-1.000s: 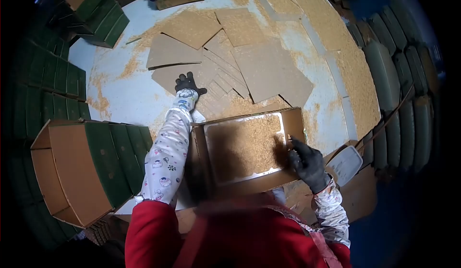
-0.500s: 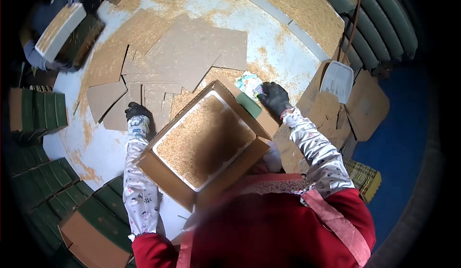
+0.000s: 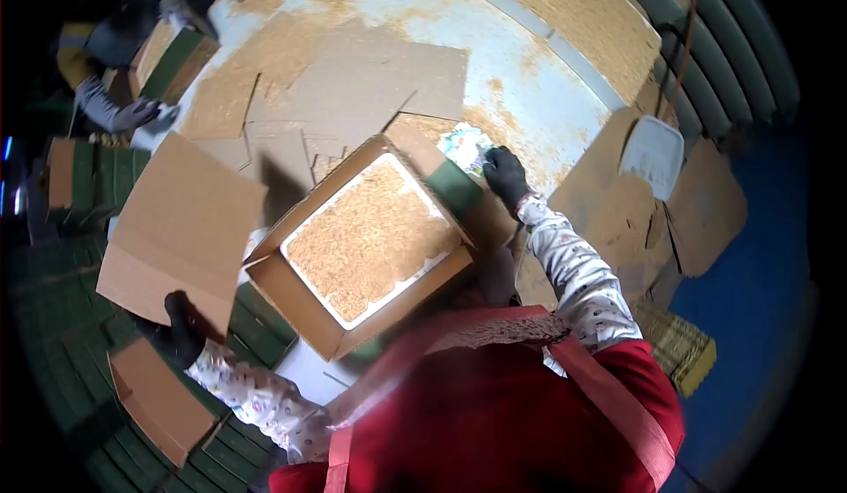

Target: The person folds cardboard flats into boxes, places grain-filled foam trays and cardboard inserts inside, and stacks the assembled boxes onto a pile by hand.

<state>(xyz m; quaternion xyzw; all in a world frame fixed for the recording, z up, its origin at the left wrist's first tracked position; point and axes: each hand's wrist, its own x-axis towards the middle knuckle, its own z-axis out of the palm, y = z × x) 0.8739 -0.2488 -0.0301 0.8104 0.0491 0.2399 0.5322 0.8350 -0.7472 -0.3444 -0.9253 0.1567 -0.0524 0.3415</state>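
Note:
My left hand (image 3: 179, 327), in a black glove, grips the lower edge of a brown cardboard sheet (image 3: 181, 228), which is raised and tilted at the left. In front of me stands an open cardboard box (image 3: 304, 321) with a green band on its side. Inside it, a white liner (image 3: 408, 279) is filled with tan flakes (image 3: 366, 233) that look like wood shavings. My right hand (image 3: 506, 178), also black-gloved, is at the edge of a small pile of printed slips or packets (image 3: 466, 149) beyond the box. Its fingers are bunched, and what they hold is hidden.
Cardboard sheets (image 3: 353, 74) lie on the white, flake-strewn table (image 3: 503, 69). A co-worker's hand (image 3: 137, 113) is at the upper left, near another box (image 3: 181, 60). Green boxes (image 3: 62, 334) are stacked at the left. A white scoop (image 3: 653, 153) lies on cardboard at the right.
My left hand has come back toward me from the flat sheets, lifting one cardboard sheet. My right hand stays by the printed pile. The co-worker's white tray is no longer raised in view.

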